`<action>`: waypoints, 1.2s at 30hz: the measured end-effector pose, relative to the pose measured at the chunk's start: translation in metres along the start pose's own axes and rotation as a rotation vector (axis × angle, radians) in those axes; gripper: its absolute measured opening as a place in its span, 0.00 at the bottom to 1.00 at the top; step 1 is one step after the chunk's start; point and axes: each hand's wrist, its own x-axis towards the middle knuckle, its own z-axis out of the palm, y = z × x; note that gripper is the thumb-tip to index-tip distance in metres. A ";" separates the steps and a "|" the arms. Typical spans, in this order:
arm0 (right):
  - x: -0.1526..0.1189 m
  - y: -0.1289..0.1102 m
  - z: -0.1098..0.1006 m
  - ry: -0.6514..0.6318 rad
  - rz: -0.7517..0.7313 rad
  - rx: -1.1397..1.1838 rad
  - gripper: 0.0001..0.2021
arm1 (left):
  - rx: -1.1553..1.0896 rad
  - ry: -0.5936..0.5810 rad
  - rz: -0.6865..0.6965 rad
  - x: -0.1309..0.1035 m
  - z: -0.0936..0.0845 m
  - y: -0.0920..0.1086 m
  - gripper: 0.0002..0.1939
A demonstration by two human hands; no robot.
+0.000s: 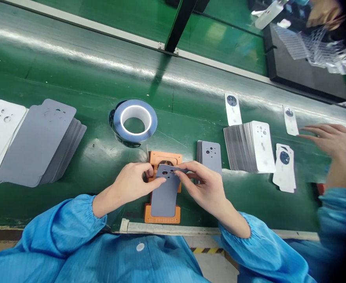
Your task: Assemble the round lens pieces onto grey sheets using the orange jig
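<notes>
Grey panel (164, 196): thin matt sheet with rounded corners and round holes through the far end; lying on the orange fixture (162, 220), far end lifted.
Fixture marking: row of tiny characters along the near edge, too small to read; stepped, plastic-looking block.
Left hand (131, 181): half curled, with thumb on the panel's left edge; cannot tell whether gripping.
Right hand (204, 182): pinched, thumb against fingers, on the panel's far right corner.
Tape roll (136, 136): glossy blue ring, white core.
White stack (251, 148): smooth-faced panels, faint grey print, unreadable.
Grey stack (213, 155): just beside the right hand.
</notes>
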 end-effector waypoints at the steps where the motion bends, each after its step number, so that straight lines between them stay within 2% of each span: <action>1: 0.001 0.003 0.002 -0.001 -0.008 -0.018 0.05 | 0.012 0.008 -0.001 0.000 0.001 -0.001 0.18; 3: 0.001 0.009 0.006 0.004 -0.054 -0.114 0.08 | 0.030 0.010 0.002 0.001 0.003 -0.002 0.15; 6: -0.002 0.017 0.014 0.031 -0.181 -0.376 0.14 | 0.061 0.021 0.009 0.000 0.005 -0.002 0.12; 9: -0.012 0.020 0.026 -0.010 -0.303 -0.575 0.19 | 0.068 0.031 0.007 0.000 0.005 0.000 0.10; 11: -0.021 0.019 0.032 -0.052 -0.324 -0.645 0.24 | 0.063 0.030 0.005 -0.001 0.005 0.001 0.10; 14: -0.035 0.016 0.036 -0.073 -0.270 -0.695 0.28 | 0.059 0.037 0.010 -0.002 0.005 0.001 0.10; 17: -0.053 0.015 0.037 -0.040 -0.228 -0.672 0.29 | 0.072 0.063 0.034 -0.003 0.008 -0.002 0.11; 23: -0.086 0.015 0.052 0.167 -0.093 -0.494 0.30 | 0.139 0.099 0.134 -0.008 0.008 -0.001 0.13; 26: -0.088 0.003 0.055 0.237 -0.090 -0.414 0.27 | 0.189 0.150 0.148 -0.017 0.003 0.007 0.15; 30: -0.083 -0.012 0.053 0.261 -0.131 -0.303 0.23 | 0.200 0.241 0.126 -0.038 0.002 0.016 0.16; 36: -0.076 -0.013 0.054 0.367 -0.103 -0.342 0.20 | 0.113 0.355 0.106 -0.069 0.022 0.019 0.16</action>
